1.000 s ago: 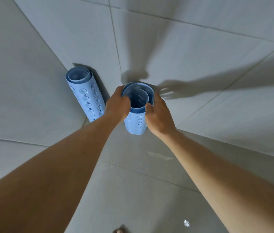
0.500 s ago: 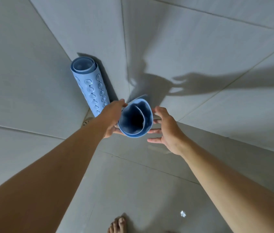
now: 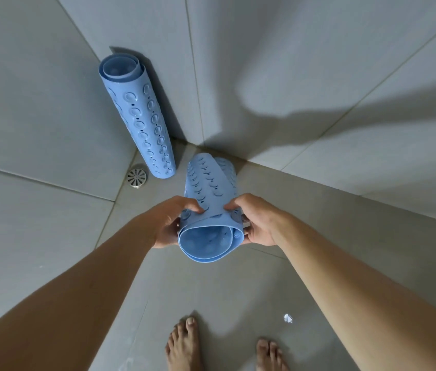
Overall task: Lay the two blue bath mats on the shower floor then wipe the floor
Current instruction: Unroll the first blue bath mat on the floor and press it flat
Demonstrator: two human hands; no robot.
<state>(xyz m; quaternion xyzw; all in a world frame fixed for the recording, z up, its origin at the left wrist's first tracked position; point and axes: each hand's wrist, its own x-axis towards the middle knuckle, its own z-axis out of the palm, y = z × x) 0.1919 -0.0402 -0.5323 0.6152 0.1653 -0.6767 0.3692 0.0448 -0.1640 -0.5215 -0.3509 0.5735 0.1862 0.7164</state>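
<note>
Now your left hand (image 3: 170, 223) and right hand (image 3: 259, 220) both grip the rolled mat (image 3: 208, 183) over the shower floor (image 3: 238, 290); set its far end by the corner (image 3: 192, 144), then unroll it flat toward yourself.

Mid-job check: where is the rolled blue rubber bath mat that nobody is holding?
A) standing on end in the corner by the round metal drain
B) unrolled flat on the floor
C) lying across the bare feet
A: the free rolled blue rubber bath mat stands on end in the wall corner, its foot beside the round metal floor drain.
</note>
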